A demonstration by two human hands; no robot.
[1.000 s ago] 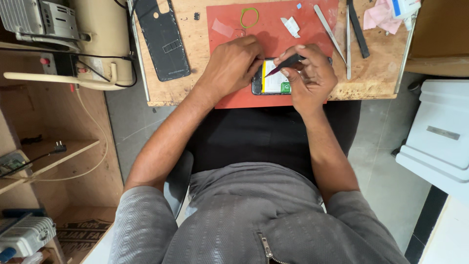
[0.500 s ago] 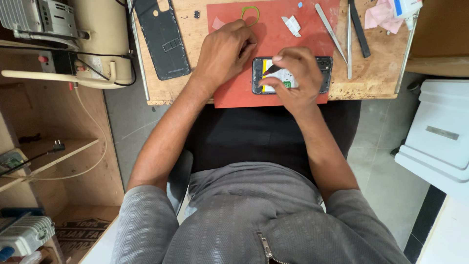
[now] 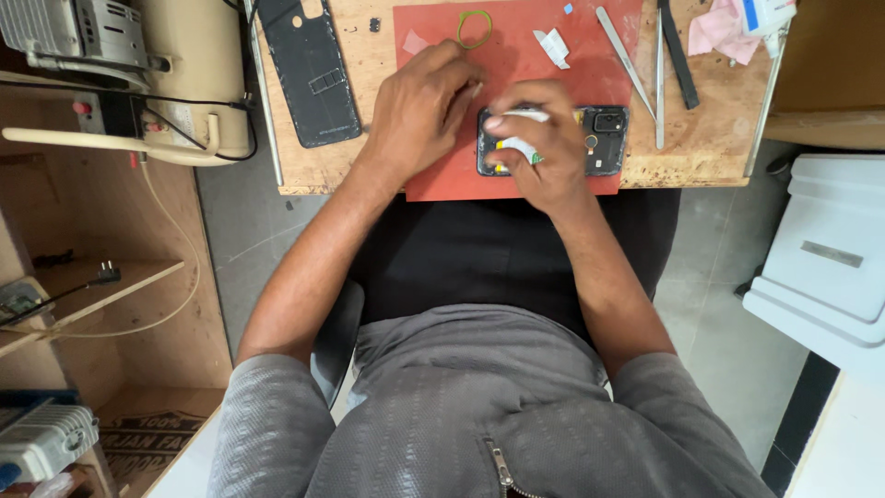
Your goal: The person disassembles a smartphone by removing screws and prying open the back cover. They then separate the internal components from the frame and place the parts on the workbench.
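A person seated at a small wooden tabletop [image 3: 350,171] works over an opened phone [image 3: 604,138] lying on a red mat [image 3: 516,55], its long axis running left to right. The right hand [image 3: 539,148] rests directly on the phone's left half, fingers curled down onto a white and yellow part inside the body; whether it grips that part or only presses on it cannot be told. The left hand [image 3: 419,111] lies on the mat just left of the phone, loosely curled with fingertips at the phone's left end, holding nothing that can be seen. The right hand is therefore the nearer one. On the far side of the mat lie a yellow-green rubber band [image 3: 475,28] and a white scrap [image 3: 553,46]. A detached black back cover [image 3: 309,69] lies to the left, and metal tweezers [image 3: 627,60] to the right.
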